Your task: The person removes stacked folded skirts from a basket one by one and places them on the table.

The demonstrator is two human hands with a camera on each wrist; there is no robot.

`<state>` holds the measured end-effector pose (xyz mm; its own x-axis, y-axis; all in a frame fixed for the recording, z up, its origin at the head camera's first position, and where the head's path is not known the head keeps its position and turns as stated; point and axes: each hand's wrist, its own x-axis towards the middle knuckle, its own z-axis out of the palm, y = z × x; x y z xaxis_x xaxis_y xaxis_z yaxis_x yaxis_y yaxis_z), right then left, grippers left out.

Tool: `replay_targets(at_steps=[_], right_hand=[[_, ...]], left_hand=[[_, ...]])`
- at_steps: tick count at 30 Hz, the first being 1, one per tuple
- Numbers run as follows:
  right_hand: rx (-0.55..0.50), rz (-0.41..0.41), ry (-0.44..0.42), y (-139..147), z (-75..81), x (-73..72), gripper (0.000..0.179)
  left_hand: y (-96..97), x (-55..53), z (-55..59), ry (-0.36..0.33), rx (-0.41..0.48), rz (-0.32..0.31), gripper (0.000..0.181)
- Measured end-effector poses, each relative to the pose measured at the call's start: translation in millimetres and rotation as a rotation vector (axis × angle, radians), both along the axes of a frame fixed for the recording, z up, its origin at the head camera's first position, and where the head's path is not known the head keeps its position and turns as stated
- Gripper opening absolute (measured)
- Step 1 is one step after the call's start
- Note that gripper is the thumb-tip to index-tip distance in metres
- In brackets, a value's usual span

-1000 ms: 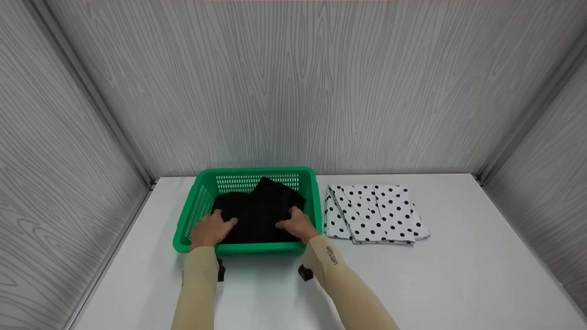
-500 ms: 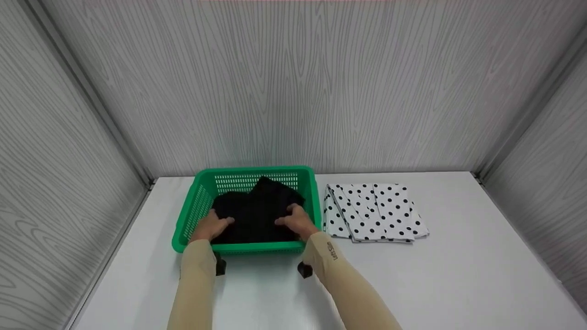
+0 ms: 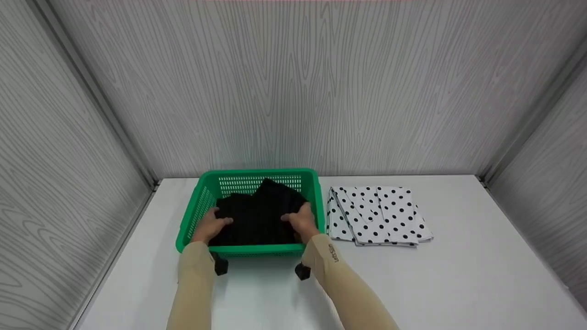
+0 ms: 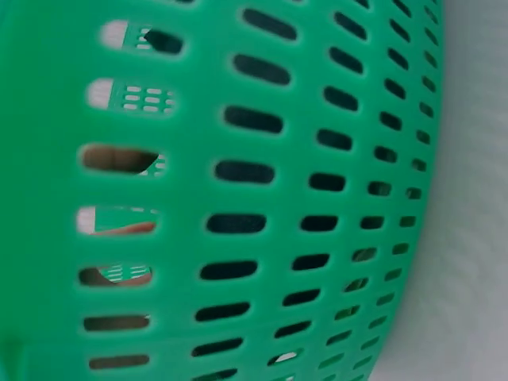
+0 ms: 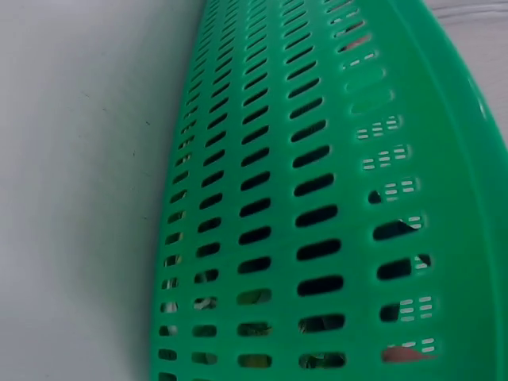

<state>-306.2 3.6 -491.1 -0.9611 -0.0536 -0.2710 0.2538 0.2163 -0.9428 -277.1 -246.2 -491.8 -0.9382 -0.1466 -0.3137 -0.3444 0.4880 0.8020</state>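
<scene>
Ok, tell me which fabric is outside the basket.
The white polka-dot fabric, lying on the white table right of the green plastic basket. The plain black fabric lies inside the basket.

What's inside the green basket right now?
Black cloth lies in the green plastic basket, with the left hand and right hand touching it. The cloth hides whatever is directly underneath. Through the basket's perforated side, small greenish patches show, too obscured to identify.
</scene>
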Motion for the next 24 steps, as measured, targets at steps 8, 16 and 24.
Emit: replay_targets(at_steps=[8, 16, 24], right_hand=[[-0.056, 0.282, -0.072, 3.3, -2.6, 0.7, 0.074], [-0.007, 0.391, -0.041, 4.3, -2.2, -3.2, 0.071], [0.0, 0.41, -0.032, 4.2, -3.7, -2.4, 0.072]], left_hand=[[-2.2, 4.3, -2.2, -0.029, 0.083, -0.093, 0.08], [-3.1, 3.3, 0.4, -0.009, 0.067, -0.135, 0.071], [3.6, 3.9, -1.5, 0.078, -0.001, -0.118, 0.061]])
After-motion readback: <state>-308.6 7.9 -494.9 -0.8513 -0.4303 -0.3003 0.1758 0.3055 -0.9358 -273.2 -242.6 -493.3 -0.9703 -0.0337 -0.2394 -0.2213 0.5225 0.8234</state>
